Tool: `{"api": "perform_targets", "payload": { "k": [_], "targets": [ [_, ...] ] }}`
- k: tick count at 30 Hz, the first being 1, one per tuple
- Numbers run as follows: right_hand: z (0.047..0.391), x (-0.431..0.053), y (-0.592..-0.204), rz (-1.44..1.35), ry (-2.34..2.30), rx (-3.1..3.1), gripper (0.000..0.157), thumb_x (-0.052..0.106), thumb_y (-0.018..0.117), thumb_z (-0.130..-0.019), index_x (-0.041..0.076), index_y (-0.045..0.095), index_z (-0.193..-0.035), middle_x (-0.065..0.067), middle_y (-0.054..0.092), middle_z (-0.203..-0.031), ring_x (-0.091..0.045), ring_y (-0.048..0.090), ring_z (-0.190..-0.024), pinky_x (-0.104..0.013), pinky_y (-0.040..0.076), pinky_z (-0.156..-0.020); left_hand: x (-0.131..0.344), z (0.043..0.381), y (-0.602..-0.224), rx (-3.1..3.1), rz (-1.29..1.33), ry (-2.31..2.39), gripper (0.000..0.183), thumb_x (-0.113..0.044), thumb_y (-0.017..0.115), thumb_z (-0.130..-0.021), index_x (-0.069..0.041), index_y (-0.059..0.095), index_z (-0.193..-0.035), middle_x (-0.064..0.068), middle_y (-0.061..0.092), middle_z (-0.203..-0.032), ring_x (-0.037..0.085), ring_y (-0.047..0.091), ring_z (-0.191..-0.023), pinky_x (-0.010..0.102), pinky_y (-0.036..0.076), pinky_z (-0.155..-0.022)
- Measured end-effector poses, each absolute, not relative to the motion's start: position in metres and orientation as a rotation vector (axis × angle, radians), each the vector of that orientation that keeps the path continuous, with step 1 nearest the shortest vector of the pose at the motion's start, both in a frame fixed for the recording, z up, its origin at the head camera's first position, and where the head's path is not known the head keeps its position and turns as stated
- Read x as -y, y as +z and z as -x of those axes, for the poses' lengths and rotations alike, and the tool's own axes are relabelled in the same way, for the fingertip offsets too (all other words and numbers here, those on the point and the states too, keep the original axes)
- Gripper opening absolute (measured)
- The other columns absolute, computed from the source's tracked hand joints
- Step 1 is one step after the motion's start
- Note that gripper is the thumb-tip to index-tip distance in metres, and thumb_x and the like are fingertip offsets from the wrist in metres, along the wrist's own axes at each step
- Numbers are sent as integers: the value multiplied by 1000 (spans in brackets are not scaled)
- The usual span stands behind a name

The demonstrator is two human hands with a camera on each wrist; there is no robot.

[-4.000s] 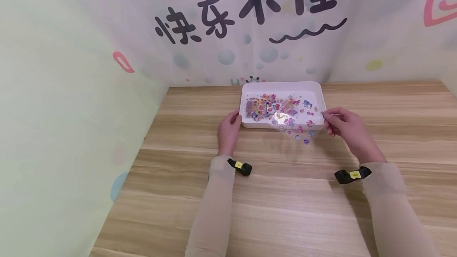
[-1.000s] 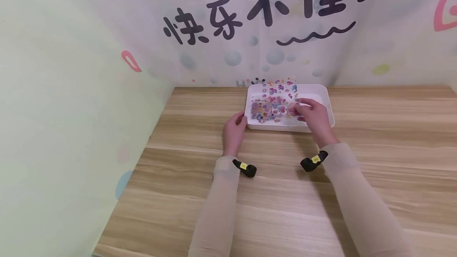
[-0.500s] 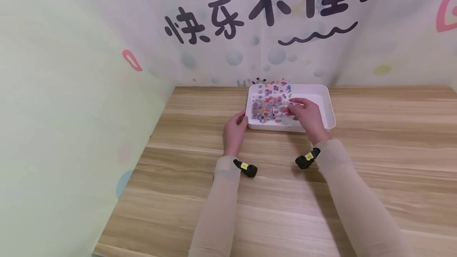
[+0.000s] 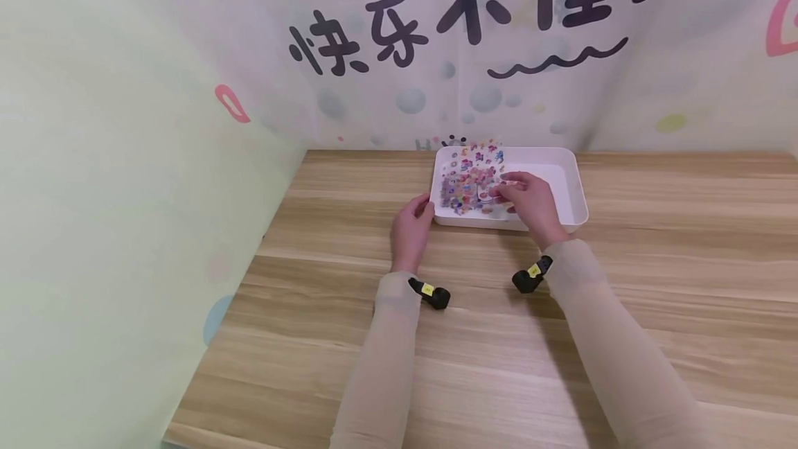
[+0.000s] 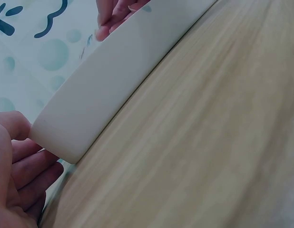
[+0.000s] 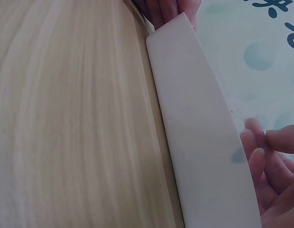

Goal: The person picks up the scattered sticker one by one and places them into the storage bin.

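A shallow white plastic tray [image 4: 564,182] stands on the wooden table by the back wall. My left hand [image 4: 411,233] holds its front left corner; in the left wrist view, thumb and fingers [image 5: 35,171] sit around that corner. Over the tray's middle, my right hand [image 4: 532,205] pinches a clear sticker sheet [image 4: 479,156] printed with small colourful figures. The sheet's far end rises past the back rim. Beneath and beside it, in the left half, lie more colourful stickers [image 4: 458,194]. In the right wrist view the tray wall hides what the right fingers [image 6: 275,166] pinch.
The wooden table [image 4: 474,359] extends in front of the tray and to both sides. Directly behind the tray hangs a printed wall cloth [image 4: 374,106] with dark characters. A pale green wall [image 4: 112,227] borders the table on the left.
My right hand has moved left from the tray's right edge to over its middle, bringing the sticker sheet from across the front rim to the left half. My left hand stays at the corner.
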State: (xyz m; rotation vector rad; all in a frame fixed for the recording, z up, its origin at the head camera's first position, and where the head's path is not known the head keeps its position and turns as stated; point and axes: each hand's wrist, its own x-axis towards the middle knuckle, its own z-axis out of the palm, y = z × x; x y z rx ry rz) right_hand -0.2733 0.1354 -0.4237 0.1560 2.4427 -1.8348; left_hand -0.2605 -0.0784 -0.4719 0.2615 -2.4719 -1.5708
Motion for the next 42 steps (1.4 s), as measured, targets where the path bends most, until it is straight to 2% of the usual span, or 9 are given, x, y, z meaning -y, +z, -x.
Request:
{"api": "perform_targets", "payload": {
  "k": [7, 16, 25, 34, 42],
  "targets": [
    [274, -135, -424, -111, -1783, -2441, 41, 29, 55, -89, 11, 47, -125, -8, 63, -104, -20, 59, -94, -36, 48, -77, 78, 260, -472, 2473, -259, -1574, 27, -38, 55, -85, -33, 60, -112, -17, 59, -103, 3, 53, -97, 28, 45, -83],
    [273, -132, -422, -76, -1661, -2492, 39, 22, 52, -91, 8, 47, -126, -9, 65, -101, -20, 61, -87, -34, 49, -71, 78, 260, -473, 2473, -255, -1561, 26, -39, 55, -85, -34, 60, -111, -17, 59, -101, 3, 53, -95, 29, 45, -82],
    [276, -130, -423, -60, -1563, -2504, 40, 20, 51, -91, 4, 46, -127, -12, 64, -100, -22, 62, -86, -37, 51, -74, 78, 261, -473, 2471, -249, -1553, 27, -38, 55, -86, -33, 60, -111, -16, 60, -101, 4, 53, -95, 30, 44, -83],
    [277, -126, -424, 10, -1370, -2652, 31, 20, 53, -89, 2, 56, -113, -12, 66, -91, -21, 63, -82, -36, 49, -75, 79, 261, -473, 2470, -245, -1562, 27, -38, 54, -86, -33, 60, -112, -16, 59, -104, 3, 52, -98, 29, 44, -85],
    [278, -124, -426, 1, -1311, -2674, 29, 21, 53, -89, 4, 57, -112, -10, 66, -90, -21, 62, -83, -38, 46, -78, 81, 261, -475, 2481, -239, -1551, 28, -39, 55, -86, -33, 59, -113, -16, 60, -105, 4, 52, -99, 29, 43, -86]
  ]
}}
